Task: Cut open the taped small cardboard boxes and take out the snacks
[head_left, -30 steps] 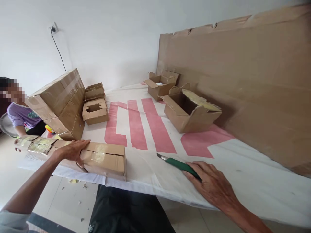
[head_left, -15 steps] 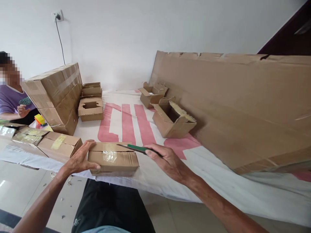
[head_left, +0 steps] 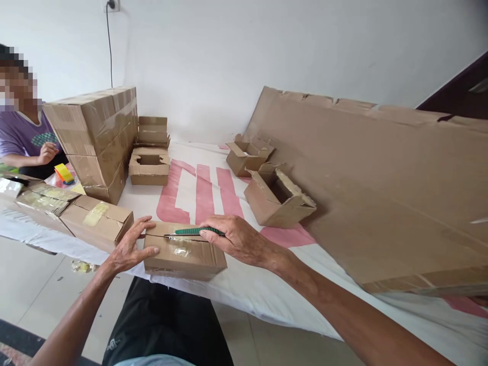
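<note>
A closed cardboard box with clear tape across its top seam lies near the front edge of the cloth-covered table. My left hand grips its left end, thumb on the top and fingers toward the far side. In my right hand is a green utility knife. Its blade points left and lies along the top seam, just beyond the tape; how deep the tip goes I cannot tell.
Taped boxes line the table's front edge at left, before a tall stack of boxes. Open boxes stand beyond, near a large leaning cardboard sheet. Another person sits at far left by a yellow-orange tape roll.
My right hand has moved left, bringing the knife from above the box's right part onto the seam near the tape. My left hand still holds the box. The view has shifted slightly.
</note>
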Available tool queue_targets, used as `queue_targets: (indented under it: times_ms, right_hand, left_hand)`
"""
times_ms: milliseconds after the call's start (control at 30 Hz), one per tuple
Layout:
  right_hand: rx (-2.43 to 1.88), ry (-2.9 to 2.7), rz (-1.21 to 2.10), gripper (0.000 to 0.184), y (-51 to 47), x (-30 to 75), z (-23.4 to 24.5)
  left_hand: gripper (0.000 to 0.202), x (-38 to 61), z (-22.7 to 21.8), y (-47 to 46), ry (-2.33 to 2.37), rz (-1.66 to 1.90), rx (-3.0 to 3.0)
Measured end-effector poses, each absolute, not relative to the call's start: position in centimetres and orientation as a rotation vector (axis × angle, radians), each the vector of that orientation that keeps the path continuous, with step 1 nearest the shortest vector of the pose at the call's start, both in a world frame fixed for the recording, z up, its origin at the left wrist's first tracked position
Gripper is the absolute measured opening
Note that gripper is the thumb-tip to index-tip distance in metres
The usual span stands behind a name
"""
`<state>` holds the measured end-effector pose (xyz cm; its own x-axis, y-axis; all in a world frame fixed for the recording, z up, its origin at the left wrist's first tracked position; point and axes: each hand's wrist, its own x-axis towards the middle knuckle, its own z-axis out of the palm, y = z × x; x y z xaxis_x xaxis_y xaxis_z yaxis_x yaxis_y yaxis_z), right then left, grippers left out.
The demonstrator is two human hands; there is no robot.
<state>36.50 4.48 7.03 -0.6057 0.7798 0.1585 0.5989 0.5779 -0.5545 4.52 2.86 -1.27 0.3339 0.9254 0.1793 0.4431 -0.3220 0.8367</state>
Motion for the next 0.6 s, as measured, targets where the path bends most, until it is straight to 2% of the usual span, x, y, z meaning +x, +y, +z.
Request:
queue_targets:
  times_ms: [367, 600]
  right_hand:
    - [-1.156, -2.636, 0.428, 0.033, 5.0, 35.8, 9.4]
    - [-1.206, -2.690, 0.283, 0.036, 5.3, 34.4, 9.3]
  left_hand:
    - [0.060, 4.6, -1.3, 2.8, 1.199, 0.881, 1.934]
    - [0.056, 4.4, -1.4, 2.9, 1.198, 0.853, 1.944]
